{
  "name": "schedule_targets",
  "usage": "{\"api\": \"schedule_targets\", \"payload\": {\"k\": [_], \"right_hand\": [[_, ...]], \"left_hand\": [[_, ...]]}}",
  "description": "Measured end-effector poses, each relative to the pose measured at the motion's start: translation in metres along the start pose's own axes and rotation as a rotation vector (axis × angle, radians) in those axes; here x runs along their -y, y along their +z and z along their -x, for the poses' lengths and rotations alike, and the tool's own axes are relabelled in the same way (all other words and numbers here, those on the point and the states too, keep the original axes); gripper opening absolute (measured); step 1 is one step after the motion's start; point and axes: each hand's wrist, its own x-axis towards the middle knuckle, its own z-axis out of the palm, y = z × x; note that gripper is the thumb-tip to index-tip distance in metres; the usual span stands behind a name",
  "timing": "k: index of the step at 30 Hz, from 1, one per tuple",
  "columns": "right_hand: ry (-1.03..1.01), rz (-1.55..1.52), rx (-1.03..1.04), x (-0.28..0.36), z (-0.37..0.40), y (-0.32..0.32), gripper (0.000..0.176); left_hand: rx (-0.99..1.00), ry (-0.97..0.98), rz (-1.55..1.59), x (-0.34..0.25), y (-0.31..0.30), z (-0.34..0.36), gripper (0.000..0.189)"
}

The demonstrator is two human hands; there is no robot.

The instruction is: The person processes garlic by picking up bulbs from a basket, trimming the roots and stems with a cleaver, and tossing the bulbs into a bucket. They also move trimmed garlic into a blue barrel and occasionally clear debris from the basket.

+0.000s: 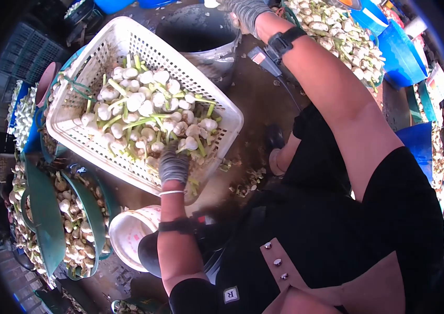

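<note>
A white perforated crate (232, 118) holds a heap of garlic bulbs (146, 107) with short green stems. My left hand (174, 166), in a grey glove, reaches into the near side of the heap. Its fingertips are hidden among the bulbs and stems, so their grip does not show. My right hand (245, 11), also gloved, is at the top edge of the view, by the rim of a dark bucket (227, 52). A white garlic bulb (212, 3) shows at its fingertips, which the frame edge partly cuts off.
Green tubs (94, 225) of garlic stand at the left. Another garlic heap (337, 39) and blue tubs (400, 52) are at upper right. A pinkish-white bucket (128, 230) sits beside my left knee. A cabled device (264, 60) is under my right forearm. Peelings (248, 183) litter the floor.
</note>
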Motion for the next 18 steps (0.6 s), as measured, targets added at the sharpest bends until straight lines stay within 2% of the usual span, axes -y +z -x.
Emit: {"api": "schedule_targets", "payload": {"k": [1,2,3,4,5,6,8,9,10,11,12,14,15,17,18], "right_hand": [[-0.003,0.005,0.003,-0.004,-0.002,-0.003,0.024],[-0.052,0.081,0.114,-0.010,0.014,-0.003,0.030],[-0.099,0.158,0.227,-0.017,0.036,0.000,0.037],[-0.175,0.175,0.197,-0.015,0.081,0.009,0.038],[-0.015,0.257,0.211,-0.025,0.095,0.008,0.045],[-0.197,0.224,0.375,-0.069,0.086,-0.001,0.045],[-0.351,0.418,0.391,-0.115,0.114,0.004,0.041],[-0.167,0.537,0.475,-0.105,0.146,-0.001,0.039],[-0.424,0.308,0.493,-0.188,0.126,-0.001,0.029],[-0.236,0.681,0.497,-0.155,0.152,-0.001,0.028],[-0.233,0.677,0.493,-0.163,0.160,-0.004,0.028],[-0.423,0.967,0.593,-0.175,0.167,-0.010,0.034],[-0.431,1.070,0.631,-0.175,0.171,-0.013,0.033],[-0.498,1.067,0.664,-0.174,0.175,-0.015,0.030],[-0.574,1.071,0.703,-0.173,0.177,-0.014,0.027]], "left_hand": [[-0.015,0.112,-0.026,0.029,0.036,-0.013,0.053],[-0.016,0.108,-0.020,0.023,0.042,-0.014,0.053],[0.021,0.063,-0.210,0.014,0.051,-0.014,0.059],[0.057,0.015,-0.400,0.009,0.057,-0.017,0.066],[0.056,0.007,-0.395,0.006,0.056,-0.022,0.066],[0.121,-0.017,-0.457,0.000,0.053,-0.027,0.067],[0.255,-0.052,-0.587,-0.009,0.047,-0.035,0.070],[0.258,-0.045,-0.590,-0.011,0.048,-0.037,0.070],[0.233,-0.073,-0.560,-0.012,0.048,-0.038,0.071],[0.207,-0.101,-0.531,-0.013,0.049,-0.038,0.071],[0.210,-0.098,-0.535,-0.011,0.051,-0.038,0.071],[0.031,-0.045,-0.272,-0.003,0.058,-0.037,0.064],[0.037,-0.040,-0.280,0.003,0.061,-0.036,0.064],[0.043,0.219,0.874,0.009,0.058,-0.033,0.053],[0.047,0.219,0.868,0.009,0.053,-0.028,0.053]]}}
